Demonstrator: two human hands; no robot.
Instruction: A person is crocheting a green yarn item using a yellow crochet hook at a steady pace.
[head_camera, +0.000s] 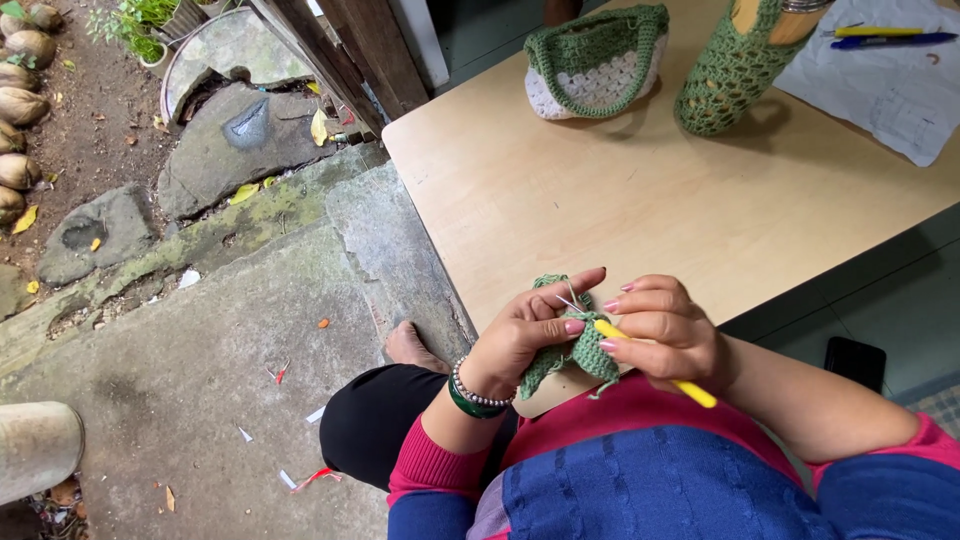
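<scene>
both hands work at the table (700, 200) corner. left hand (520, 335) is closed on the green crochet piece (585, 350), pinching it between thumb and fingers. right hand (665, 330), just beside, grips the yellow hook (650, 362), its tip in the piece.

Dark phone (855, 362) with a black blank screen, flat rectangle lying on the floor just below the wooden table's (640, 200) near right edge, no packages, labels or signs visible

A pale wooden bench (640, 200) stood over cracked, mossy concrete floor (200, 340); bare soil (90, 120) lay beyond in daylight.
</scene>
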